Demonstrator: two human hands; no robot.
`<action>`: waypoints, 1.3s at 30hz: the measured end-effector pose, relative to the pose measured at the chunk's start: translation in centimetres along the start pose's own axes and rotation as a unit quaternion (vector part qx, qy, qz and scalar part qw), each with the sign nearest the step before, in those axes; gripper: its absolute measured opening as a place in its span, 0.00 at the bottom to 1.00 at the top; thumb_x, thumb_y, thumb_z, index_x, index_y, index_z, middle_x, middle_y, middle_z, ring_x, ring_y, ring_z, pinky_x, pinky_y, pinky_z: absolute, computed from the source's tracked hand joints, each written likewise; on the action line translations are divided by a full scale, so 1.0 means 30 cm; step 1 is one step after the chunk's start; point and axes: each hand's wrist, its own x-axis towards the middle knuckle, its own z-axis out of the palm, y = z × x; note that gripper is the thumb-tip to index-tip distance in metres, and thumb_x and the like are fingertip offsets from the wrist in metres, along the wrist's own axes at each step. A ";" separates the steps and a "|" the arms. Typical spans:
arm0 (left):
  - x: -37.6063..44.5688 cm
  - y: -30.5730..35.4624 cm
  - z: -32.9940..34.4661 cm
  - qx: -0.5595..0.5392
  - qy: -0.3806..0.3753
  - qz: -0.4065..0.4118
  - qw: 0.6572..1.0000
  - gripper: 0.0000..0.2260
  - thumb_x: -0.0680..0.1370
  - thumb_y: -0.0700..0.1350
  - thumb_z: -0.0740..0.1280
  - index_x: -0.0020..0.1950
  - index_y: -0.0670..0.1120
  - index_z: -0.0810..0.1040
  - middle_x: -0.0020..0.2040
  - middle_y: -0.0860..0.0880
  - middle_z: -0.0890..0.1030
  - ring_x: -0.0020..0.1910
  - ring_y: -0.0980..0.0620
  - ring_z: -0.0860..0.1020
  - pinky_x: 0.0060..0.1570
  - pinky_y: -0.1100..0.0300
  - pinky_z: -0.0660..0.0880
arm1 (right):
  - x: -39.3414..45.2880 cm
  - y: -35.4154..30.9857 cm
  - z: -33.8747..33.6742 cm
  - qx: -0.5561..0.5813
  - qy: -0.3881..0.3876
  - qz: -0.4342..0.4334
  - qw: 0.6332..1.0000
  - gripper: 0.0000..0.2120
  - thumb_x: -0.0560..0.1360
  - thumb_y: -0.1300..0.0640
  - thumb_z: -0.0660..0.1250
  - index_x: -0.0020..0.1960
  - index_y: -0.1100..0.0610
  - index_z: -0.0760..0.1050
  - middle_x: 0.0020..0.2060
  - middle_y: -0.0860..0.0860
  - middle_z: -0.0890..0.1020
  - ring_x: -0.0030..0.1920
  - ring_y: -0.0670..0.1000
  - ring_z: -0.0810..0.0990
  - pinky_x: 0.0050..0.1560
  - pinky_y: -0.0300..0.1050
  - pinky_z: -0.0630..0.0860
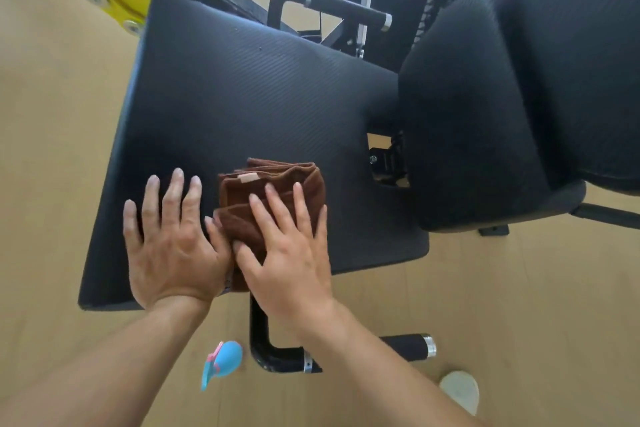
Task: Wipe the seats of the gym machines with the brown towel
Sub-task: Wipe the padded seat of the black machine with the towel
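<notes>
Brown towel point(273, 198), blank tan tag, on seat point(225, 107); right hand point(291, 253) flat atop, left hand point(173, 250) flat beside.

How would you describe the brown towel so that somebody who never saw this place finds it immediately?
Look at the wide black seat pad in the middle of the view. Near its front edge lies a folded brown towel, with the right hand flat on it and the left hand beside it. It is the only brown cloth, with a small pale label.
</notes>
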 end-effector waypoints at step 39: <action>0.314 0.196 0.084 0.047 -0.133 0.126 0.982 0.28 0.81 0.57 0.55 0.80 0.48 0.63 0.81 0.45 0.61 0.82 0.44 0.55 0.77 0.40 0.57 | 0.810 0.221 -0.298 0.049 0.148 0.096 0.983 0.22 0.81 0.51 0.64 0.75 0.45 0.70 0.77 0.45 0.70 0.80 0.52 0.59 0.81 0.56 0.50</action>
